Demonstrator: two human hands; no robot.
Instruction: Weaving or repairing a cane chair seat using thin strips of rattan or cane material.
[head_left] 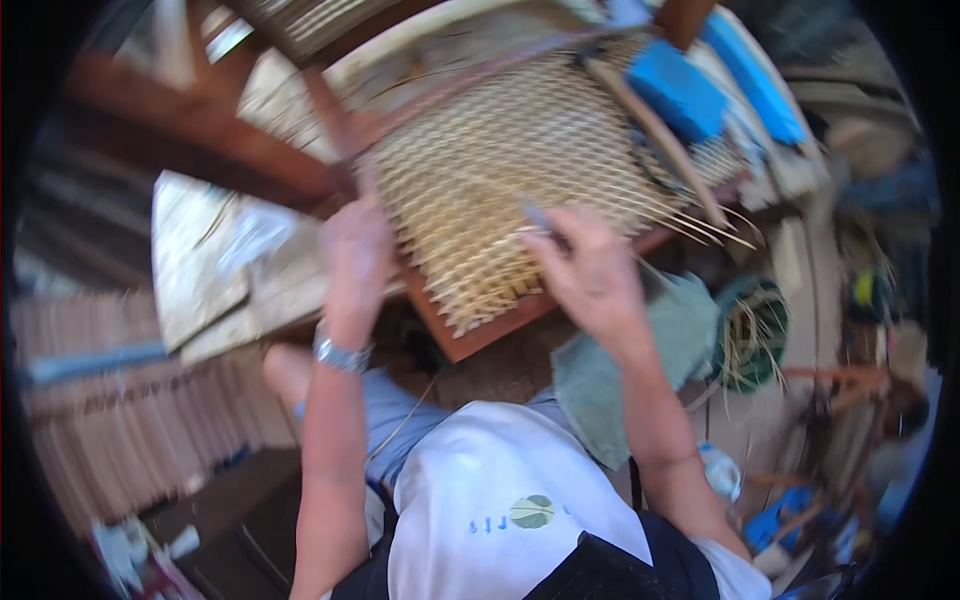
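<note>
A woven cane panel (490, 140) in a reddish wooden frame (452, 340) lies before me on a pale work surface (190, 280). My left hand (355, 230) is at the frame's left edge beside a wooden post (250, 150); motion blurs its fingers, so their grip is unclear. My right hand (590, 270) is closed on a small grey tool (540, 222) over the lower part of the weave. Loose strands stick out at the panel's right, near a curved wooden stick (655, 130) lying across it.
Blue blocks (675, 90) lie at the back right. A grey-green cloth (620, 380) and a green round container (745, 335) of strands are by my right arm. Stacked boards (100, 420) stand at left. Another person (905, 410) seems to be at the far right.
</note>
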